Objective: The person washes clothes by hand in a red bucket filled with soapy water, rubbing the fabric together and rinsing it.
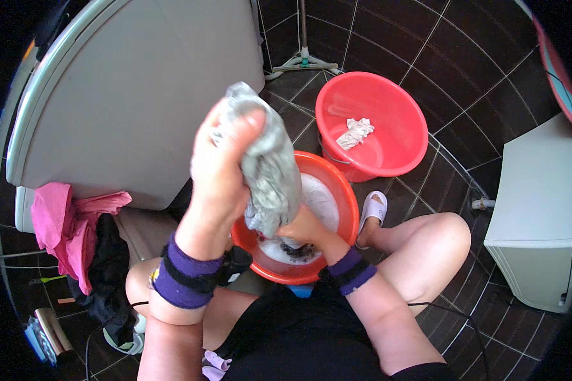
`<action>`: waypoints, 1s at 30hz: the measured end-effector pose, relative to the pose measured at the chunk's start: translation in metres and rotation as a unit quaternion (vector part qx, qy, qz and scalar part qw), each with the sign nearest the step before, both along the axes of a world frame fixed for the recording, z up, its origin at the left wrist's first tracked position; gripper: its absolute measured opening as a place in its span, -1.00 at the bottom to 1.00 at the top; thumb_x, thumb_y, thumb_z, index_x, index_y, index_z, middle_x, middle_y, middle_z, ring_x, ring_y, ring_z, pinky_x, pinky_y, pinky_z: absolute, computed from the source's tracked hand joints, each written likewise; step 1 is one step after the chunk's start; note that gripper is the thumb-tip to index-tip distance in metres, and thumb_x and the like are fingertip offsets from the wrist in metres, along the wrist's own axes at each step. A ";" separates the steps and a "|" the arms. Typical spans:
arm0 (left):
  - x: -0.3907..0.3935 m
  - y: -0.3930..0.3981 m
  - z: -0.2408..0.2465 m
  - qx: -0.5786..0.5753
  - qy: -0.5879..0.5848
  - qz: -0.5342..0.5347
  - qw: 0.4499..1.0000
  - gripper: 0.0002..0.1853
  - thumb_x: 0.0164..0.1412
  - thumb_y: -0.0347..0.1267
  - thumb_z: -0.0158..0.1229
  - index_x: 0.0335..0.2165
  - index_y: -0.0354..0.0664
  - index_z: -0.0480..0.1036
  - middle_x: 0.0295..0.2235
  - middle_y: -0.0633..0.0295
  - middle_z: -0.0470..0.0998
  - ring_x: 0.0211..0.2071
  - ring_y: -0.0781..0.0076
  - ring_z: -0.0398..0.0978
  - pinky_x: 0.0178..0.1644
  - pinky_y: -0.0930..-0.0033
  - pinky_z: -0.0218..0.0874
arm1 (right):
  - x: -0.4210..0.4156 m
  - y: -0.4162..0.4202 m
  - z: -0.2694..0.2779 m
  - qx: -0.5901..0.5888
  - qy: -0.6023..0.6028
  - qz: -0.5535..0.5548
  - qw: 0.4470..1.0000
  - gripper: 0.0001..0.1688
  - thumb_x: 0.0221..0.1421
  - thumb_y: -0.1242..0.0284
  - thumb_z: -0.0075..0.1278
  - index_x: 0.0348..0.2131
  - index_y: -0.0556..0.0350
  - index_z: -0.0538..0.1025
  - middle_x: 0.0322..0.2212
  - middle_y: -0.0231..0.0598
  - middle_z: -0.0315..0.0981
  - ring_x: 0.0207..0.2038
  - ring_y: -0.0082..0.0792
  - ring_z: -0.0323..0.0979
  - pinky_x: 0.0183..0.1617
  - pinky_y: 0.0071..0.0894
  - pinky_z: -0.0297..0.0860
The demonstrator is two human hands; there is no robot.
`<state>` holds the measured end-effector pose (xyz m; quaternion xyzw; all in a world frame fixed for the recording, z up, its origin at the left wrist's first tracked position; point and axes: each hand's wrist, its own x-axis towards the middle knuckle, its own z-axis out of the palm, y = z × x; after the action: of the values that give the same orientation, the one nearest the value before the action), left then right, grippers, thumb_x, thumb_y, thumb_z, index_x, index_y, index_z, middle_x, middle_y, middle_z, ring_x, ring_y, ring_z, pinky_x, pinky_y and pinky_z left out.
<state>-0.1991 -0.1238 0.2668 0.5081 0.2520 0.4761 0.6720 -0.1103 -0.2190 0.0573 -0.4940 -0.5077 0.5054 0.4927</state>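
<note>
A wet light-grey cloth (pixel 271 176) is stretched between my two hands above an orange-red plastic basin (pixel 350 209). My left hand (pixel 224 157) is raised high and grips the upper end, its thumb across the fabric. Lower down, my right hand (pixel 302 226) holds the bottom end, partly hidden behind the cloth. White suds (pixel 321 197) fill the basin, and a dark item (pixel 298 252) lies among them. Beyond the basin stands a pink-red bucket (pixel 395 114) with a crumpled white cloth (pixel 356 133) inside.
A large grey appliance or cabinet (pixel 138 95) stands at left. Pink (pixel 62 228) and black (pixel 109 271) fabrics hang below it. A floor squeegee (pixel 305 65) leans in the tiled corner. At right is a white cabinet-like unit (pixel 534 205). A black cable (pixel 472 324) crosses near my knee.
</note>
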 end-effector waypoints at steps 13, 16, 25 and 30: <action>-0.038 0.046 -0.097 -0.114 -0.077 0.128 0.982 -0.55 0.21 -0.29 0.05 0.05 -0.19 0.25 -0.27 0.32 0.43 -0.25 0.53 0.39 -0.10 0.41 0.27 | 0.050 0.009 0.007 0.015 0.018 -0.022 0.999 -0.13 -0.32 0.59 0.00 0.11 0.22 0.19 -0.01 -0.17 0.27 0.12 -0.39 0.18 0.21 -0.37 0.07; -0.039 0.036 -0.165 -0.128 0.082 0.183 0.971 -0.54 0.26 -0.17 -0.01 0.03 -0.18 0.24 -0.09 0.24 0.40 -0.08 0.44 0.36 0.03 0.32 0.21 | 0.056 0.022 -0.029 -0.052 -0.039 -0.112 0.992 -0.21 -0.29 0.70 -0.13 0.07 0.23 0.25 0.00 -0.07 0.27 0.15 -0.29 0.17 0.21 -0.38 0.08; -0.018 -0.006 -0.329 -0.424 0.326 0.155 0.831 -0.47 0.14 -0.24 0.08 0.08 0.15 0.12 -0.11 0.05 0.35 -0.25 0.20 0.42 -0.48 0.23 0.30 | 0.036 0.052 -0.094 -0.216 -0.336 -0.070 0.914 -0.20 -0.15 0.66 -0.05 0.11 -0.36 0.27 0.09 0.13 0.05 0.10 0.12 0.19 0.17 -0.20 0.19; -0.011 -0.001 -0.394 -0.438 0.425 0.103 0.786 -0.23 -0.01 -0.30 0.19 0.13 0.18 -0.03 -0.06 -0.06 0.29 -0.30 0.08 0.44 -0.39 0.07 0.31 | 0.028 0.045 -0.122 -0.258 -0.478 0.066 0.837 -0.25 0.00 0.61 -0.13 0.14 -0.47 0.21 0.17 0.16 -0.09 0.08 0.20 0.21 0.13 -0.10 0.23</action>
<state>-0.2106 -0.1247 -0.1274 0.2817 0.7442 0.1168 0.5943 -0.0824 -0.1735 -0.0652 -0.7485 -0.5629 0.3505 0.0092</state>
